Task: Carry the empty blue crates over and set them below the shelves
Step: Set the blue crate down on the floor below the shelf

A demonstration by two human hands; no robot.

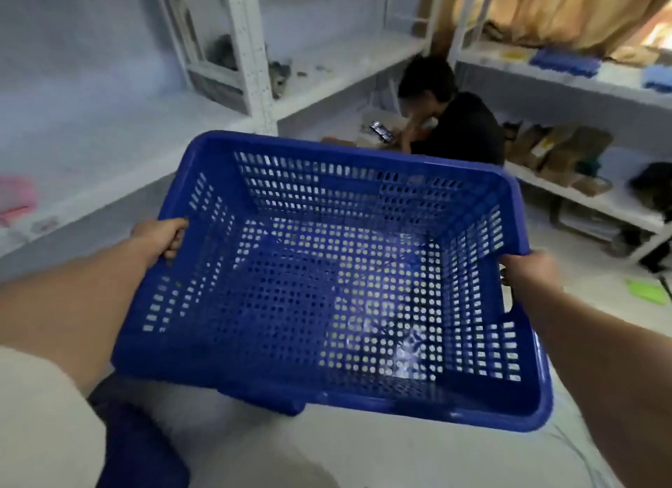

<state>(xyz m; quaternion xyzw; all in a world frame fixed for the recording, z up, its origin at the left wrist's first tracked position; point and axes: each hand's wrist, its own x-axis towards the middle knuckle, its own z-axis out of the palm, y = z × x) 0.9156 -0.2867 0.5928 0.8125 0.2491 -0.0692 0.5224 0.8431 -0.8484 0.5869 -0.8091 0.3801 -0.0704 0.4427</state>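
Mid-carry: one empty blue perforated crate (327, 287) is held off the floor, tilted, not yet set down; any other crates aren't in view. Left hand (163, 238) has its fingers curled over the left rim, right hand (527, 269) wraps the right handle slot, both arms out. Ahead, white shelves (254, 98) and a crouching person (451, 124) near the drop zone.
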